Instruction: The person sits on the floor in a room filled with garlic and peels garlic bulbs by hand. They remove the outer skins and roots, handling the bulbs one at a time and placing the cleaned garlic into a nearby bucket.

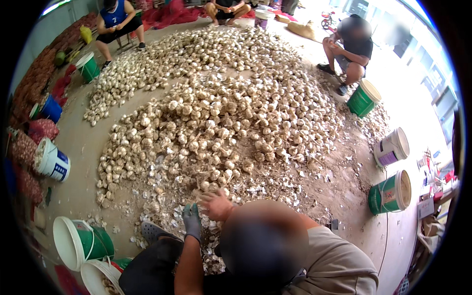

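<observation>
A large heap of garlic bulbs (216, 118) with dry stems covers the floor in front of me. My left hand (191, 221), in a grey glove with green fingertips, points up at the heap's near edge. Its fingers are stretched and nothing shows in them. Beside it, my bare right hand (215, 205) reaches in from the right over the nearest bulbs, with fingers spread. A round blurred patch hides part of the right forearm. Loose white garlic skins (275, 187) and dirt lie around both hands.
Green-and-white buckets stand at lower left (93, 242) and right (391, 192). White buckets stand left (53, 160) and right (392, 147). People sit around the heap: one far left (116, 24), one far middle (227, 10), one right (351, 51). Red net sacks (27, 147) line the left wall.
</observation>
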